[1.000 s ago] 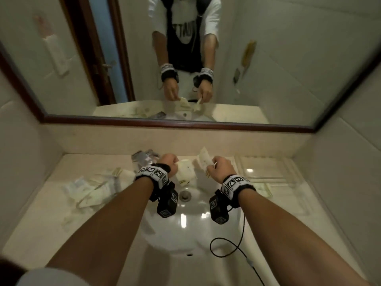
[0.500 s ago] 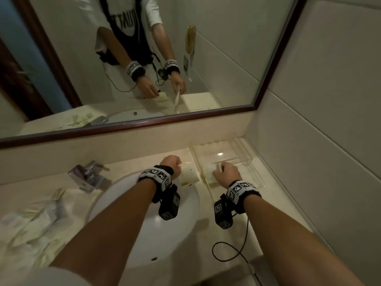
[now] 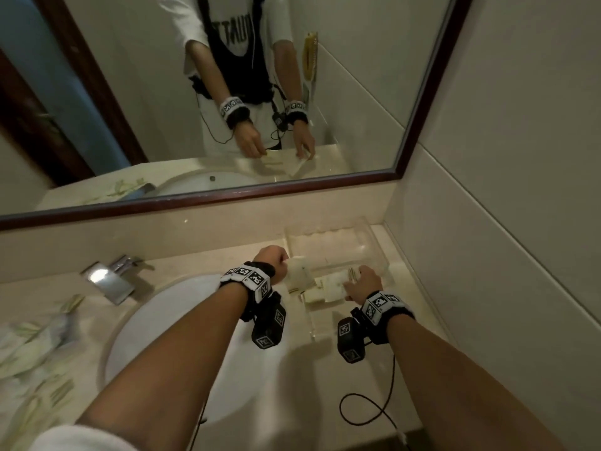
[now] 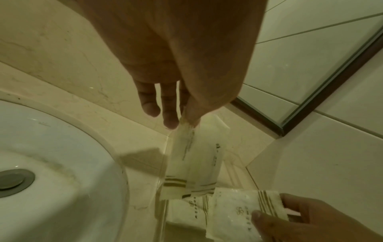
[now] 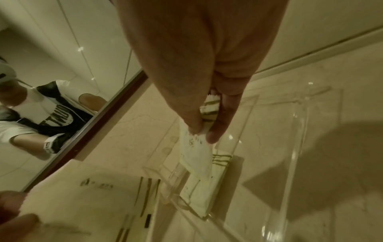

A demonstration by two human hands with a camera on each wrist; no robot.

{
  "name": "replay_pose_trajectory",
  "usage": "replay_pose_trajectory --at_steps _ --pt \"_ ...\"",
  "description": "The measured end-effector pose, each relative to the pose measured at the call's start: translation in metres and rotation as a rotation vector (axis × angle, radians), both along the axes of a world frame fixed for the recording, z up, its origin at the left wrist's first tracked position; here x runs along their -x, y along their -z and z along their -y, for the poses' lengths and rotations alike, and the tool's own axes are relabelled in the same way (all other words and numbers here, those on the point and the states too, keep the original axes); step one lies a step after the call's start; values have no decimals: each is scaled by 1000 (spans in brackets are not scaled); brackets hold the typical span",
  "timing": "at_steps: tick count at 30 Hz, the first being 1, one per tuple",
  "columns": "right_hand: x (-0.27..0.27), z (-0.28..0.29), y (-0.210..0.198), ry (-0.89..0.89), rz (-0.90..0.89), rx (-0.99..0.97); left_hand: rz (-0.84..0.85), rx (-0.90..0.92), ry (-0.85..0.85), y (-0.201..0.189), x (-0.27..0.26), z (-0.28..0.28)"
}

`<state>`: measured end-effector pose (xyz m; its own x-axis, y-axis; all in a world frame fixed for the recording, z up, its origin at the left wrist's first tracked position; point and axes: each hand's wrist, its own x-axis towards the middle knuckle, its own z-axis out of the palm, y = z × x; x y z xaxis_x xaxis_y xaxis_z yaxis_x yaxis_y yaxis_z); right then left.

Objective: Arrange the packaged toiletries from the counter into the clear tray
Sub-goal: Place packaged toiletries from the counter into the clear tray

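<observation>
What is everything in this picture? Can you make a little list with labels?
place: bathroom counter with a sink, faucet and mirror
left hand: pinches a white packet by its top edge
right hand: holds another packet, low in the tray
clear tray: right of the sink, one packet lying inside
left of sink: pile of packets waiting

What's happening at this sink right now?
A person at a bathroom counter is loading packaged toiletries into a clear tray in the right-hand corner. The right hand pinches a white packet low inside the tray, over another packet already lying there. The left hand holds a second white packet by its top edge beside the tray. More packets lie on the counter left of the basin.
</observation>
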<state>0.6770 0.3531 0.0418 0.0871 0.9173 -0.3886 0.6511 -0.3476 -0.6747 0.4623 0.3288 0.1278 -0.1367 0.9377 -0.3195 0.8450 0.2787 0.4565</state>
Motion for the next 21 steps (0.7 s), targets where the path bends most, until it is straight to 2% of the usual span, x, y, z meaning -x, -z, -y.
replay_pose_trajectory --at_steps 5,11,21 --pt "4 -8 25 60 -79 129 -15 3 -65 5 0 -1" --pt "13 -23 86 88 -112 198 -32 56 -134 23 5 3" --pt "27 -25 64 57 -111 232 20 78 -220 38 14 -1"
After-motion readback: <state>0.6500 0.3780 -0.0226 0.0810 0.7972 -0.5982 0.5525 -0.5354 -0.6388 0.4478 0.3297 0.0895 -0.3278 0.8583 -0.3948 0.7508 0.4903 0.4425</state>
